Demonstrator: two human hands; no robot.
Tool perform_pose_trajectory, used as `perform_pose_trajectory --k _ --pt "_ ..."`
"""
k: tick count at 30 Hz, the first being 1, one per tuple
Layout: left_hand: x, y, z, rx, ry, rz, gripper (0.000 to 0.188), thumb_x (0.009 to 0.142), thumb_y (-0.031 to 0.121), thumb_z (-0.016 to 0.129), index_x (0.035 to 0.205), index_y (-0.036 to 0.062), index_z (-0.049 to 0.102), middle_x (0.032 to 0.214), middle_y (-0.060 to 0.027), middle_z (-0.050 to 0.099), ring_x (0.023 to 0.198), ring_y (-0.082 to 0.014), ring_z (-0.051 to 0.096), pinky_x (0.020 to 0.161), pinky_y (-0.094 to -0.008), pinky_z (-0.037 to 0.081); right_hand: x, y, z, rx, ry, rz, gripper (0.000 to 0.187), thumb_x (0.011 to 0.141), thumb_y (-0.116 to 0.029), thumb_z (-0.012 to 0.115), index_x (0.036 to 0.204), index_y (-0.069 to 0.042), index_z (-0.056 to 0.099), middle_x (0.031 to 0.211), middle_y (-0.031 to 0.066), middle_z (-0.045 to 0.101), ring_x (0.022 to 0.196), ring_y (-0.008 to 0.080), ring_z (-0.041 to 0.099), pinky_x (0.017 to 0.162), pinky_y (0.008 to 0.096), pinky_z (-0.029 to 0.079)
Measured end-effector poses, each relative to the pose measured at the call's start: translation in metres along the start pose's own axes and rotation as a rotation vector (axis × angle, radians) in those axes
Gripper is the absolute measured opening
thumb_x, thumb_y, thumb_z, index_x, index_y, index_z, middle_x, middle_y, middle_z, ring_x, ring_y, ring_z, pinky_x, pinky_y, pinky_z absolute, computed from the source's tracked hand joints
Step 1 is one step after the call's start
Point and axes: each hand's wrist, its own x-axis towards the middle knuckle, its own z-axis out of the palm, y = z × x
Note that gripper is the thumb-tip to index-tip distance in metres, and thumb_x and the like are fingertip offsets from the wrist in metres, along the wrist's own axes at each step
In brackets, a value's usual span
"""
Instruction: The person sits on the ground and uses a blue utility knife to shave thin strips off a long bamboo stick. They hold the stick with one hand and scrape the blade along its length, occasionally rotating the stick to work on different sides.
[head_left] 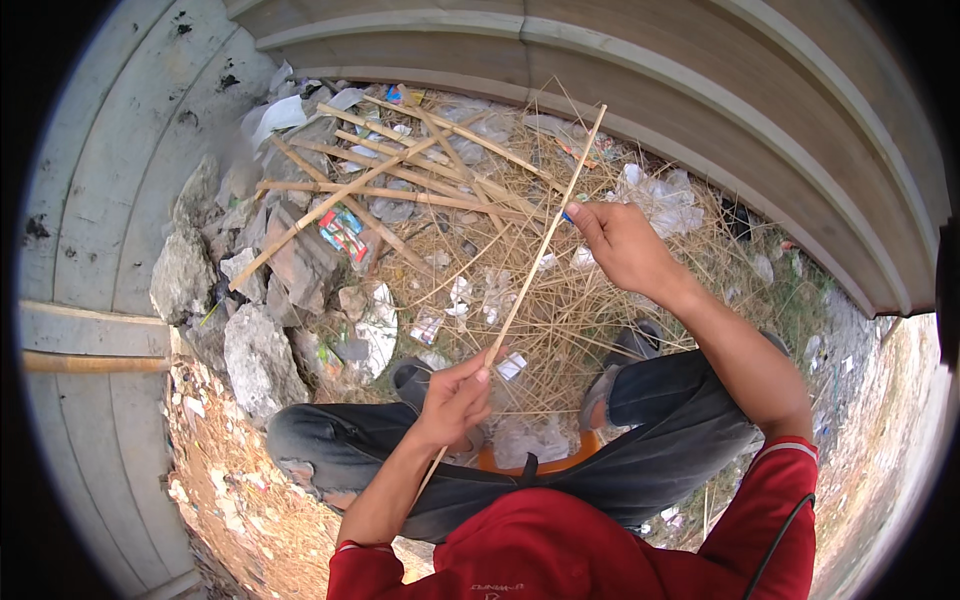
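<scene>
A long thin bamboo strip (530,275) runs slantwise in front of me, from beside my lap up toward the far wall. My left hand (455,400) is closed around its lower part, with thumb and fingers pinching it. Further up, my right hand (622,243) is closed against the strip. A small blue piece (567,216) shows at its thumb and fingertips; most of it is hidden, so its kind cannot be made out. Several wider bamboo slats (380,195) lie crossed on the ground beyond my hands.
Thin shavings (540,340) cover the ground between my feet. Rough rocks (262,360) are piled at the left, with plastic scraps (660,200) and a colourful wrapper (344,233) about. A corrugated metal wall (700,90) borders the far side, grey panels (110,200) the left.
</scene>
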Motion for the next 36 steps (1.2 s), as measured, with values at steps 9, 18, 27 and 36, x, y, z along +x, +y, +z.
perform_pose_trajectory --k 9,18,27,36 --pt "-0.002 -0.002 -0.001 0.014 0.003 -0.009 0.045 0.109 0.021 0.044 0.148 -0.0015 0.043 0.056 0.0069 0.023 0.044 -0.0032 0.018 0.043 -0.022 0.021 -0.001 0.008 0.001 0.334 -0.289 0.268 0.061 0.106 -0.047 0.045 0.072 0.002 0.058 0.051 0.0108 0.047 0.049 0.0239 0.051 0.056 0.0439 0.044" --pt "0.001 0.001 -0.001 0.014 0.014 0.007 0.044 0.109 0.02 0.044 0.147 -0.002 0.044 0.056 0.007 0.023 0.044 -0.0032 0.018 0.043 -0.0219 0.021 -0.008 -0.007 0.006 0.011 -0.031 -0.027 0.056 0.107 -0.041 0.043 0.079 0.004 0.06 0.055 0.0191 0.051 0.052 0.0344 0.052 0.059 0.0464 0.045" --pt "-0.001 0.0 -0.002 -0.034 0.011 -0.022 0.045 0.108 0.021 0.045 0.147 -0.0022 0.043 0.055 0.0072 0.023 0.044 -0.0031 0.018 0.043 -0.0215 0.021 -0.007 0.009 0.016 0.467 -0.346 0.33 0.064 0.107 -0.051 0.039 0.074 0.002 0.053 0.051 0.0088 0.041 0.049 0.0192 0.048 0.053 0.0429 0.04" --pt "0.001 0.001 -0.002 -0.015 0.011 -0.023 0.046 0.108 0.022 0.046 0.148 -0.0022 0.043 0.056 0.0073 0.023 0.045 -0.0029 0.018 0.043 -0.0215 0.021 -0.019 -0.002 0.032 0.093 -0.009 -0.046 0.058 0.108 -0.045 0.042 0.074 0.001 0.056 0.05 0.008 0.044 0.047 0.0217 0.046 0.052 0.0422 0.041"
